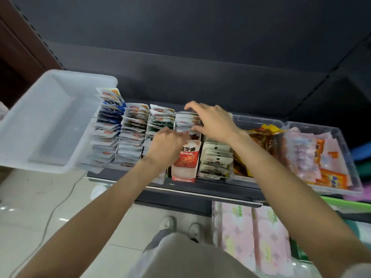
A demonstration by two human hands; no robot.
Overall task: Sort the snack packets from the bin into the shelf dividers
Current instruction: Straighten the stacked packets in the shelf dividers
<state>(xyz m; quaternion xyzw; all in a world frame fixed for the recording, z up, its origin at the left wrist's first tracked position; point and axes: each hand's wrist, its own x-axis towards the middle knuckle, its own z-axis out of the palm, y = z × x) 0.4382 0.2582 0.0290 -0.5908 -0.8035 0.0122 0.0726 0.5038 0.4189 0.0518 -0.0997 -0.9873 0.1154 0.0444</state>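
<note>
Your bin (40, 125) is translucent white plastic with a smooth, faintly frosted look, and the packets (131, 135) in the rows are glossy printed film that catches the light. The shelf (200, 189) and its back panel look like dark, matt painted metal, while the two tubs (341, 141) on your right are clear, shiny plastic. Below you, the floor (30, 207) is pale polished tile with bright reflections.
</note>
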